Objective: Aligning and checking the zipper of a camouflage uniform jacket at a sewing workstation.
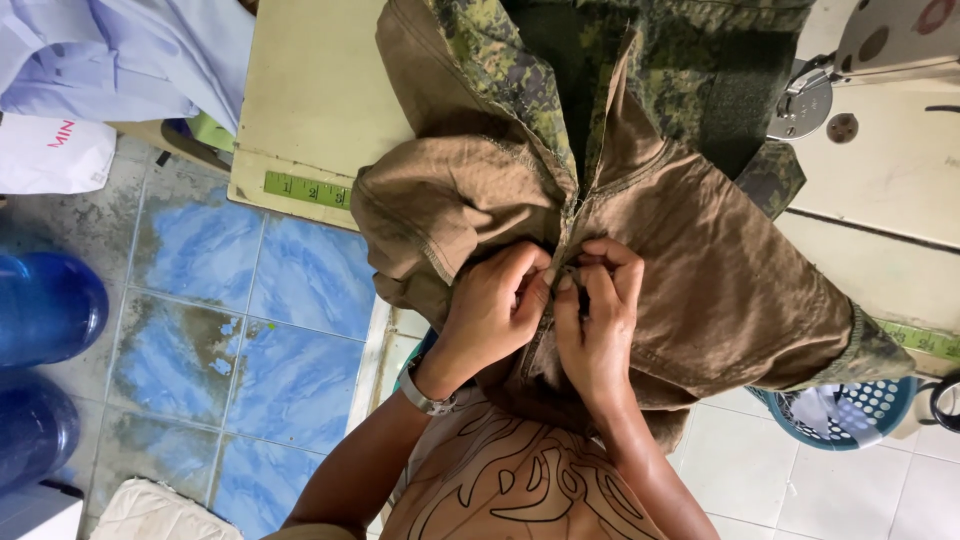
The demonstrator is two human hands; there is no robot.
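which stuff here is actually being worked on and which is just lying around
In hand: camouflage garment, turned brown side out, its seam pinched by left hand and right hand.

Lying about: blue water jugs, laundry basket, green measuring tape, sewing machine.

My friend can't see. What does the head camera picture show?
Two hands, left hand and right hand, pinch the middle seam of a brown garment with camouflage lining, draped over a cream sewing table. Below lie blue floor tiles and a blue basket.

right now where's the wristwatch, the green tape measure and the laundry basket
wristwatch (428,400), head view, on the metal band at the left wrist
green tape measure (306,189), head view, mid-strip along the table edge
laundry basket (885,405), head view, on its blue perforated wall
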